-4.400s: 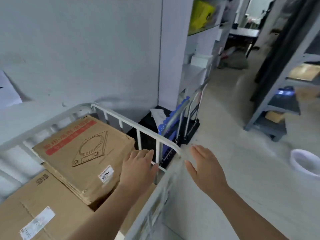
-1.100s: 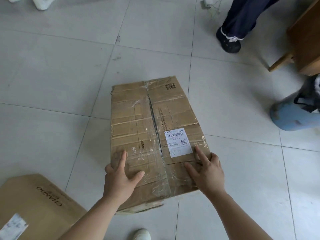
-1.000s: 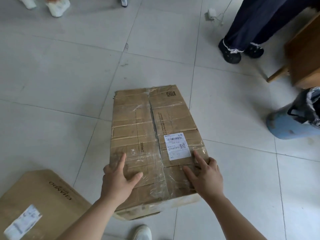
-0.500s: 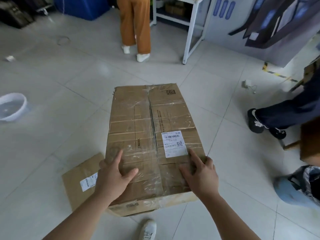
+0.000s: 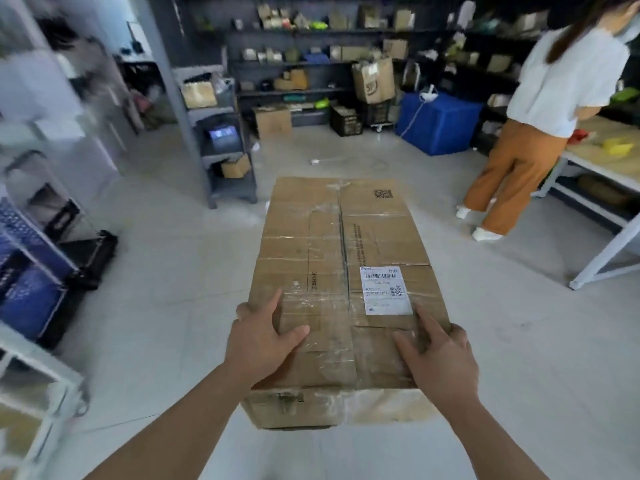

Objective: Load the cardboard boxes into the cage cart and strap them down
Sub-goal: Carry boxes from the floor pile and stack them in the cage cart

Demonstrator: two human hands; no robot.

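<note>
My left hand [image 5: 263, 344] grips the near left corner of the cardboard box [image 5: 332, 251]. Its thumb and forefinger lie flat on the taped top and the other fingers curl down over the side. My right hand [image 5: 441, 362] holds the near right corner the same way, thumb and forefinger spread on top and the rest wrapped over the edge. The forefinger tip lies just below the white shipping label [image 5: 385, 290].

The box runs lengthwise away from me, held between both hands above the pale floor [image 5: 180, 271]. Clear tape covers its centre seam.

At the lower left I see the white rails of the cage cart [image 5: 41, 370], blurred, well apart from the box. Farther out stand a grey shelf unit [image 5: 227, 152], dark shelving [image 5: 311, 60] full of goods, and a blue bin [image 5: 438, 124]. To the right a person in orange trousers [image 5: 512, 174] faces a counter [image 5: 609, 164].
</note>
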